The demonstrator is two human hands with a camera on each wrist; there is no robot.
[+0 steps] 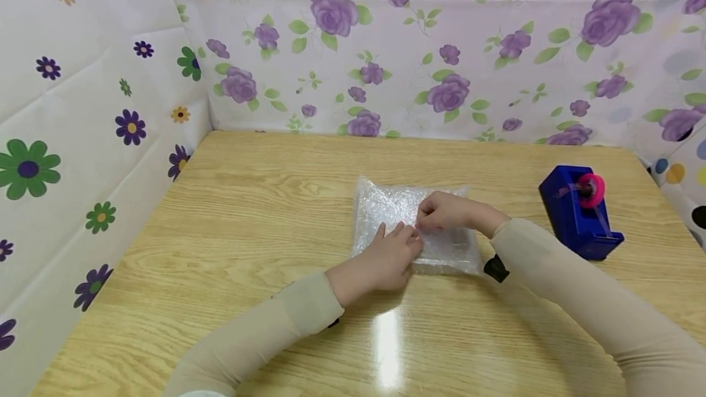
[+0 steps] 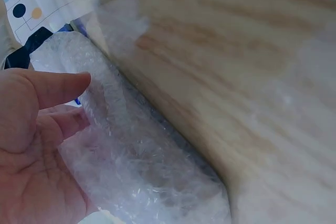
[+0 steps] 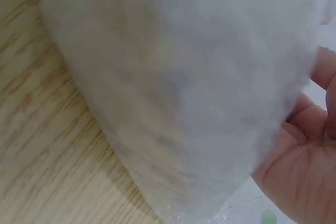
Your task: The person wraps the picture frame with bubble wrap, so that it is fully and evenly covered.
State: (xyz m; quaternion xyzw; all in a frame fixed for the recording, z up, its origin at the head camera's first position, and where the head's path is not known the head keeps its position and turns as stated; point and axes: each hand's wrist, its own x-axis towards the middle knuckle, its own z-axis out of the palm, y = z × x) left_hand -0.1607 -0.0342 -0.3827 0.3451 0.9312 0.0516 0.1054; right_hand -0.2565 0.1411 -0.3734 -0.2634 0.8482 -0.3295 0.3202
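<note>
A flat parcel of clear bubble wrap lies on the wooden table, its crinkled film shiny under the light. My left hand rests on its front left part with the fingers spread and fairly straight. In the left wrist view the thumb and a finger of the left hand lie against the wrap. My right hand is over the middle of the parcel, fingers curled and fingertips pinching at the film close to the left fingers. The right wrist view shows the right hand beside the blurred wrap. What lies inside is unclear.
A blue tape dispenser with a pink-cored roll stands on the table at the right, beyond my right forearm. Flower-printed sheets hang behind the table and along its left side.
</note>
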